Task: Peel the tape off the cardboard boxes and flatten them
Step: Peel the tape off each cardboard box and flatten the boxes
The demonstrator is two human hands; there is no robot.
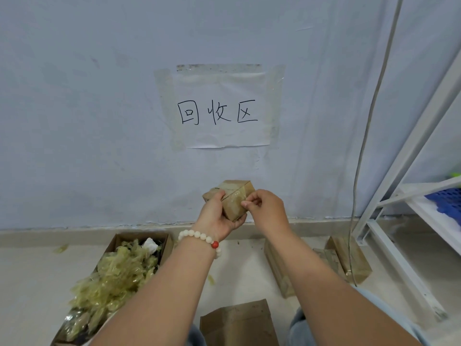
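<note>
A small brown cardboard box [233, 196], sealed with clear tape [234, 196] across its top and side, is held up in front of the wall. My left hand [217, 216] grips it from below and from the left, thumb on top. My right hand [264, 208] is at the box's right edge, thumb and forefinger pinching at the tape end there. A white bead bracelet with one red bead is on my left wrist.
An open carton [167, 242] heaped with crumpled peeled tape stands on the floor at the left. Several taped boxes [349, 260] lie at the right by a white metal rack [389, 236]. Flattened cardboard [237, 323] lies between my knees. A paper sign is taped to the wall.
</note>
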